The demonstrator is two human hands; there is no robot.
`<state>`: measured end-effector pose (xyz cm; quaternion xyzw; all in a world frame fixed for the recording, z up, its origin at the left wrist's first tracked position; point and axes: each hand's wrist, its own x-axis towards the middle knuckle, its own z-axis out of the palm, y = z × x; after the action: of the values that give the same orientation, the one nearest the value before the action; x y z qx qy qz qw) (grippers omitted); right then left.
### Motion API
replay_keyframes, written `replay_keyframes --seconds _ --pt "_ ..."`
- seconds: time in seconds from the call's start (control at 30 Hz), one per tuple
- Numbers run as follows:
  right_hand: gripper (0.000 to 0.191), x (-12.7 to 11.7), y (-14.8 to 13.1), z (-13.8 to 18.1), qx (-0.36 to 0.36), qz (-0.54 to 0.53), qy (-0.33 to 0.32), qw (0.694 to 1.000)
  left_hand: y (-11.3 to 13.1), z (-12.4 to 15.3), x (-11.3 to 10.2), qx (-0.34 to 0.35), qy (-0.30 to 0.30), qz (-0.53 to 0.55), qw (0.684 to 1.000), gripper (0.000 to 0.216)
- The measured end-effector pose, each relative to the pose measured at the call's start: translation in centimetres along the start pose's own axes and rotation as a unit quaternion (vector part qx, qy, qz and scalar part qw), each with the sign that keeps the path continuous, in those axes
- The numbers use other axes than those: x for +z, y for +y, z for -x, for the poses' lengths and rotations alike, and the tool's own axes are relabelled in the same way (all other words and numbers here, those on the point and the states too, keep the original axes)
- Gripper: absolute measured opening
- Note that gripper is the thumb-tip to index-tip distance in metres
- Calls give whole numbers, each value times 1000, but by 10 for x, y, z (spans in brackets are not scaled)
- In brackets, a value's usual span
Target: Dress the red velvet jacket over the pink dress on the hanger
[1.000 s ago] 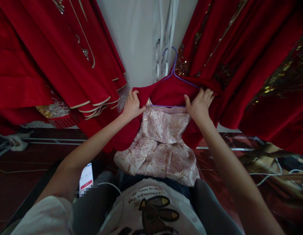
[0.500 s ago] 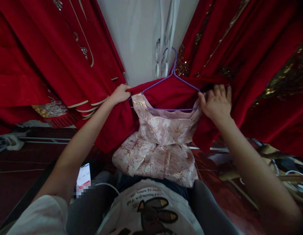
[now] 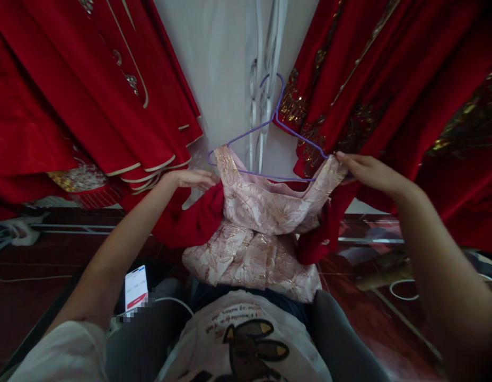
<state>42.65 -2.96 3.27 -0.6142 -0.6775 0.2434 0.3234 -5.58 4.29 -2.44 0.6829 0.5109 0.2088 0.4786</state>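
At centre, pinching dress (image 3: pixel 265 215) by right strap (image 3: pixel 331 174), seemingly unsettled, with right hand (image 3: pixel 369 171); holding left hand (image 3: pixel 192 179), grip unclear, by red cloth (image 3: pixel 198 220); showing left strap (image 3: pixel 227 164) already on hanger (image 3: pixel 251 130).

The person's lap (image 3: pixel 339 331) holds the bottom part of a shiny pink dress (image 3: pixel 254 260), which is spread over the tops of the legs. The floor (image 3: pixel 349 292) is dark red and a bit shiny, with thin lines across it. A thin pale cord (image 3: pixel 35 278) lies on it on the left. Over on the right are a long stick (image 3: pixel 407 323) and a loop of white wire (image 3: pixel 401 298), near each other.
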Motion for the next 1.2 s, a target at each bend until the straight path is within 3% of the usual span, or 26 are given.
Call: replay_keyframes --seconds 0.07,0.13,0.2,0.33,0.43,0.53,0.63,0.73,0.83,0.97,1.07,1.2 --pt "39 8 2 5 -72 19 54 996 3 -7 -5 0 22 65 998 38" --pt "30 16 2 7 -132 38 103 985 12 -16 -7 66 134 75 986 45" --pt "26 24 2 5 -167 33 136 976 24 -24 -3 161 225 -2 961 50" --pt "23 34 3 2 -184 23 203 961 45 -31 13 275 259 -232 896 49" --pt "25 36 4 2 -183 -1 232 955 50 -26 19 269 298 -319 858 47" --pt "27 32 7 1 -161 -12 270 949 45 -18 16 223 346 -337 847 48" --pt "27 29 20 3 -120 -11 337 934 29 -8 10 170 371 -360 839 44" --pt "25 34 44 12 -64 5 362 930 8 6 10 131 378 -394 827 43" --pt "19 44 64 29 -7 17 316 949 -12 23 19 112 353 -441 818 45" --pt "19 54 61 55 -7 -45 115 992 -18 41 42 128 258 -477 830 45" --pt "35 58 34 67 -42 -82 -16 996 1 44 64 218 157 -448 852 41" --pt "39 68 -2 67 -98 -105 -31 989 40 33 96 361 100 -416 829 36"
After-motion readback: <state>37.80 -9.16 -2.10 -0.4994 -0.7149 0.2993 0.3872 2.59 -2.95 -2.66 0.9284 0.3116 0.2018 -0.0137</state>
